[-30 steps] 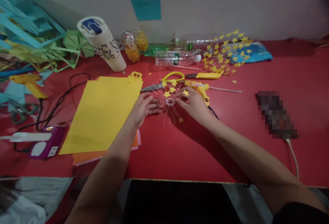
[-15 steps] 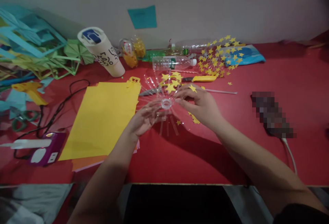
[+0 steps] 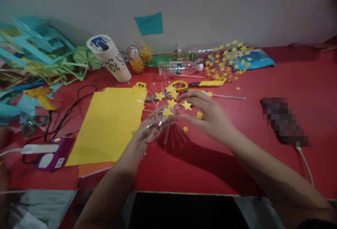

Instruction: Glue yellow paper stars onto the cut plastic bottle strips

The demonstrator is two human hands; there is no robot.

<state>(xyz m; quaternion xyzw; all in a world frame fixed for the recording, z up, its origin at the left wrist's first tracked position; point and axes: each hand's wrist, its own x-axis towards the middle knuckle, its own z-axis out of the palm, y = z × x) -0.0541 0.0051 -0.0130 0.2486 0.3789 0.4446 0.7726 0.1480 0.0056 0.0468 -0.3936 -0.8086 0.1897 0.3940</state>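
A clear plastic piece cut into thin radiating strips (image 3: 168, 136) is between my hands, with several yellow stars (image 3: 171, 103) on its strips. My left hand (image 3: 155, 125) is closed round its left side. My right hand (image 3: 204, 111) is at its right, the fingers bent toward the strips near one star; whether the fingertips pinch anything is too blurred to tell. Behind the strips lie yellow-handled scissors (image 3: 180, 84). A loose star (image 3: 185, 128) and a small pile of stars (image 3: 199, 115) rest on the red table.
Yellow paper sheets (image 3: 110, 123) lie at the left, near a glue gun (image 3: 39, 97) and a purple power block (image 3: 54, 155). A white tumbler (image 3: 110, 59), bottles (image 3: 180, 68), a yellow cutter (image 3: 210, 83) and a star-covered piece (image 3: 228, 60) stand or lie behind. A phone (image 3: 285, 122) is right.
The strips have turned, and more stars now show over the middle of the clear piece. My right hand's fingers have spread slightly. The whole view has shifted a little.
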